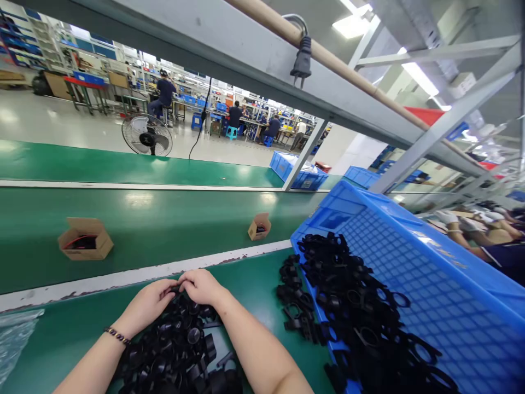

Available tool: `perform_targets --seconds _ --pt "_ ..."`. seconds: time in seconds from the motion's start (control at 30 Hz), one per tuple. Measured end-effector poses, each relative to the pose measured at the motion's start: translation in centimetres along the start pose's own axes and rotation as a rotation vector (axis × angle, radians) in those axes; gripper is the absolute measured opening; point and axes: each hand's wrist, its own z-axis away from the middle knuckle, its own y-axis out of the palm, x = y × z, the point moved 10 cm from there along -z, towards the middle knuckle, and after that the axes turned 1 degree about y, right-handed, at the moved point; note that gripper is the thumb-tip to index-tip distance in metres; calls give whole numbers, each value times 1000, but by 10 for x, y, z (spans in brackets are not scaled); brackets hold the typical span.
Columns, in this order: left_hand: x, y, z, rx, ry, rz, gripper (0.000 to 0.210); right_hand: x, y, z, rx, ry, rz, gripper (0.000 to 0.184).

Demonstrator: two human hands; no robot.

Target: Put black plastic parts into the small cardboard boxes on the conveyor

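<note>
At the left edge, a clear plastic bag lies on the green tabletop. Beyond it, past a white worn strip, an open cardboard box stands on a green surface, and something dark with a red line is inside. Next comes the left hand, with a beaded bracelet on its wrist. Its fingers are bent and closed together at the tips, pinching a small dark piece, which is mostly covered by the fingers. Just below the hands there is a heap of black parts on the tabletop, some of them round and shiny. The right hand meets the left one over the far end of this heap, and its thumb and fingers pinch the same piece from the other side. Further to the right, a smaller cardboard box stands open. Then loose black ring parts lie beside a blue crate, which is tilted and holds many similar ones. At the far right, a co-worker's gloved hands are seen.
</note>
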Motion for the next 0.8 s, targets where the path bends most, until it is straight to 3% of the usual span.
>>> perform_targets --seconds 0.1,0.2,0.37,0.43,0.5,0.63,0.8 --pt "-3 1 -1 5 29 -33 25 -3 -24 6 -33 87 24 22" --pt "-1 0 -1 -4 22 -87 27 -6 -74 28 -123 197 312 19" --pt "-7 3 1 12 90 -155 36 -53 -151 110 -111 622 760 19" --pt "-9 3 1 10 100 -152 33 -83 -165 150 -65 815 835 20" --pt "-7 0 1 -19 68 -115 31 -107 -165 180 3 921 831 17" --pt "4 -9 0 -77 -29 12 30 -119 -155 192 3 858 760 17" --pt "11 -13 -1 -114 -58 114 25 -80 -167 126 -292 473 718 23"
